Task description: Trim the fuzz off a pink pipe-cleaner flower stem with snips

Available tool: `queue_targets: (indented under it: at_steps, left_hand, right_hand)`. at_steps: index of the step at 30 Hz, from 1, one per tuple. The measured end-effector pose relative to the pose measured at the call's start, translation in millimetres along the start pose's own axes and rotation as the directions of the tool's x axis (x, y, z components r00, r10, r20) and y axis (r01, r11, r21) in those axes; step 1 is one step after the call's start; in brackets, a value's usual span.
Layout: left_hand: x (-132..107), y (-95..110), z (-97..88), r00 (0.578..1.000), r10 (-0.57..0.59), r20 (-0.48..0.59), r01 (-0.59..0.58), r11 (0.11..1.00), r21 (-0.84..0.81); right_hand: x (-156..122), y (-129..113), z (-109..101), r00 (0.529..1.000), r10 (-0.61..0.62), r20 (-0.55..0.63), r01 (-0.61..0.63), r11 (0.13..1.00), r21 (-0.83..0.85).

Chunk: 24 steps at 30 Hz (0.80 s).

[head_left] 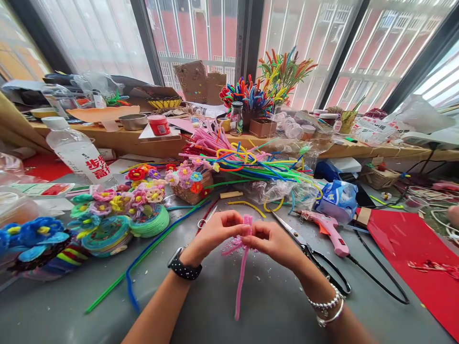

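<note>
Between my two hands is a pink pipe cleaner (pixel 241 282), folded at its upper end, with a long tail hanging down toward me. My left hand (pixel 223 234) pinches the folded part from the left; on that wrist is a dark watch with a dotted strap. From the other side, my right hand (pixel 274 241) pinches the same spot with thumb and forefinger. Small pink pipe-cleaner pieces (pixel 231 246) lie on the table just behind the fingers. The fingers partly hide the fold, so its exact shape is unclear.
Large scissors (pixel 304 246) and a pink glue gun (pixel 328 227) with its cord lie to the right, near a red sheet (pixel 412 253). Pipe-cleaner flower baskets (pixel 148 222) and a plastic bottle (pixel 77 150) stand left. Loose pipe cleaners (pixel 247 160) are heaped behind.
</note>
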<state>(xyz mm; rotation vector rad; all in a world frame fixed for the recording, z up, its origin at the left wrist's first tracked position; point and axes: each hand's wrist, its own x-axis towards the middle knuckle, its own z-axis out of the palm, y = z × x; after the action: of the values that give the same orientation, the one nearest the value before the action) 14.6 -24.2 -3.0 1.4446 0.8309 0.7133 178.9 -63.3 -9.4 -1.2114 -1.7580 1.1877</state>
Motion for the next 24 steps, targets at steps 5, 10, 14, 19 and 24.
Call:
queue_targets:
  at_steps: [5,10,14,19,24]
  left_hand:
    - [4,-5,2.2,0.994,0.046,-0.100,-0.040,0.997,0.061]
    - [2,0,1.0,0.983,0.004,-0.182,-0.005,1.000,-0.008]
    - [2,-3,6.6,0.973,-0.081,-0.214,0.034,0.976,-0.216]
    - [3,-2,6.5,0.974,-0.133,-0.183,0.083,0.963,-0.258]
    - [1,-1,0.2,0.990,-0.105,-0.096,0.102,0.994,-0.037]
  right_hand:
    - [3,3,3,0.997,-0.003,-0.081,0.002,1.000,-0.005]
    - [5,6,3,0.983,0.036,-0.181,-0.007,0.988,0.156]
    - [7,10,9,0.929,0.071,-0.363,0.055,0.944,0.326]
    - [7,15,8,0.918,0.063,-0.391,0.066,0.949,0.309]
    - [6,18,0,0.924,0.038,-0.380,0.038,0.981,0.191]
